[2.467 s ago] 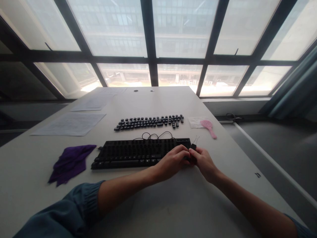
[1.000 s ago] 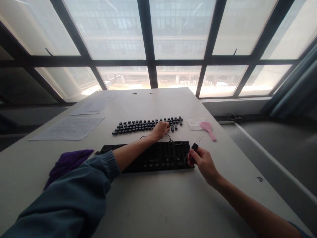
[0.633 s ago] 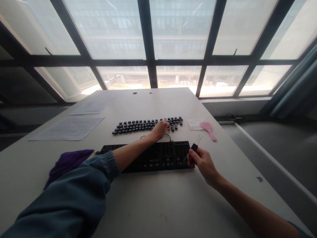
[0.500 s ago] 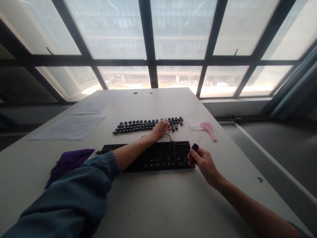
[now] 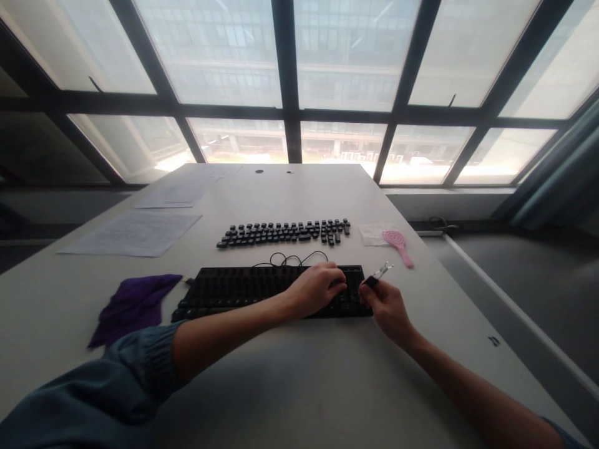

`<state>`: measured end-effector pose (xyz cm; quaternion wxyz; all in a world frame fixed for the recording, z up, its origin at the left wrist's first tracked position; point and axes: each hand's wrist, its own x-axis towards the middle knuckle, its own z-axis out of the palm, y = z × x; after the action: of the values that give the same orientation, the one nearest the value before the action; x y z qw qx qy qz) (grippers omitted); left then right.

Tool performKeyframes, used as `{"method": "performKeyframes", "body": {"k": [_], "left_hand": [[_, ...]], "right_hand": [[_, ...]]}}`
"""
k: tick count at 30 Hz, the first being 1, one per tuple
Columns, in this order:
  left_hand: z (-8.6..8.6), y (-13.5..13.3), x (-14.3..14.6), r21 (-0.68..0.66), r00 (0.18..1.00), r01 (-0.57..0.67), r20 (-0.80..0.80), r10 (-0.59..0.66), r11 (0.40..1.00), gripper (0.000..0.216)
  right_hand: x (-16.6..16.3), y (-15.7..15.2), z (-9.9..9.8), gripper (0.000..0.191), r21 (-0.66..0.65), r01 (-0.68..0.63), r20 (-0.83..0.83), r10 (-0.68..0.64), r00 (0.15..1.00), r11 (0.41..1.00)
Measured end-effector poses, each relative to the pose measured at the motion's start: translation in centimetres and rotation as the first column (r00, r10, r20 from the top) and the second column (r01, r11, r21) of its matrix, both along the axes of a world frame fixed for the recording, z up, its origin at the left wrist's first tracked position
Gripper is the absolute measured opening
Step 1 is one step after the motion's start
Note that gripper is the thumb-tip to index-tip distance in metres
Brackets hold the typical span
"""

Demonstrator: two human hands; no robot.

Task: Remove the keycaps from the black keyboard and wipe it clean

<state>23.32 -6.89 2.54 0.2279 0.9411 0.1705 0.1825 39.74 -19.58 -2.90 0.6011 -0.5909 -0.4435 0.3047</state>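
Observation:
A black keyboard (image 5: 243,280) lies on the table in front of me, many of its key places bare of caps. My left hand (image 5: 318,288) is over its right part, thumb and fingers curled together; whatever is between the fingertips is hidden. In my right hand (image 5: 387,308), by the keyboard's right end, is a wire keycap puller (image 5: 377,275) with a black handle, its wire loops pointing up and away. Behind the keyboard, loose black keycaps (image 5: 266,234) stand in rows.
A pink hairbrush (image 5: 397,244) and a clear plastic bag (image 5: 371,235) lie at the right. Purple cloth (image 5: 138,305) rests left of the keyboard, with paper sheets (image 5: 135,234) farther back. The keyboard's cable (image 5: 292,257) curls behind it. Tall windows stand beyond the table (image 5: 299,193).
My left hand has come back from the keycap rows to the keyboard's right part. My right hand keeps the puller, whose wires now tilt more to the right.

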Motion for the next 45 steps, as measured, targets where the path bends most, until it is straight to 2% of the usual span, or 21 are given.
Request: {"method": "performKeyframes", "body": {"k": [3, 7, 12, 14, 19, 25, 28, 33, 37, 40, 42, 45], "left_hand": [[-1.2, -1.1, -0.8, -0.034, 0.998, 0.012, -0.059, -0.014, 0.999, 0.015], [-2.5, -1.3, -0.8, -0.054, 0.998, -0.027, -0.055, 0.024, 0.998, 0.021], [-2.9, -1.3, -0.3, -0.082, 0.993, -0.106, -0.051, 0.102, 0.991, 0.02], [-2.9, -1.4, -0.2, -0.083, 0.994, -0.103, -0.043, 0.099, 0.991, 0.016], [-3.1, -2.1, -0.1, 0.053, 0.999, 0.0, -0.052, 0.002, 0.999, 0.009], [-3.8, -2.7, -0.1, 0.162, 0.998, -0.001, -0.065, 0.011, 0.987, 0.009], [-4.0, -2.6, -0.1, 0.133, 0.999, -0.017, -0.043, 0.023, 0.991, 0.007], [-3.3, -2.3, -0.2, -0.035, 0.998, -0.04, 0.046, 0.042, 0.999, 0.009], [-1.0, -0.1, -0.7, -0.065, 0.993, -0.053, 0.106, 0.06, 0.996, 0.012], [0.9, 3.7, -0.6, -0.035, 0.98, -0.147, 0.128, 0.15, 0.989, 0.012], [1.4, 6.8, 0.0, 0.013, 0.965, -0.241, 0.114, 0.238, 0.971, 0.011], [1.0, 10.8, 1.3, 0.118, 0.948, -0.319, 0.02, 0.319, 0.94, 0.012]], "right_hand": [[-0.1, 0.1, -0.1, 0.032, 0.006, 0.015, 0.012, -0.015, 1.0, 1.0], [-0.2, 0.2, -0.2, 0.032, -0.009, 0.023, 0.004, -0.023, 1.0, 1.0], [-0.3, 0.1, -0.2, 0.035, -0.031, 0.042, 0.012, -0.041, 0.999, 0.999], [-0.3, 0.1, -0.2, 0.035, -0.033, 0.049, 0.017, -0.049, 0.999, 0.998], [-0.1, 0.1, -0.4, 0.034, -0.039, 0.051, 0.029, -0.05, 0.998, 0.998], [-0.2, 0.1, -0.5, 0.035, -0.044, 0.07, 0.032, -0.069, 0.997, 0.997], [-0.3, 0.1, -0.5, 0.037, -0.049, 0.084, 0.036, -0.082, 0.996, 0.995], [-0.4, 0.1, -0.2, 0.037, -0.048, 0.089, 0.053, -0.086, 0.995, 0.995], [-0.4, 0.2, 0.1, 0.041, -0.053, 0.081, 0.028, -0.08, 0.996, 0.995], [-0.4, 0.2, 0.1, 0.044, -0.059, 0.065, 0.01, -0.064, 0.998, 0.996], [-0.4, 0.2, 0.1, 0.045, -0.061, 0.06, -0.002, -0.06, 0.998, 0.996], [-0.4, 0.2, 0.1, 0.044, -0.055, 0.053, -0.021, -0.054, 0.998, 0.997]]}}
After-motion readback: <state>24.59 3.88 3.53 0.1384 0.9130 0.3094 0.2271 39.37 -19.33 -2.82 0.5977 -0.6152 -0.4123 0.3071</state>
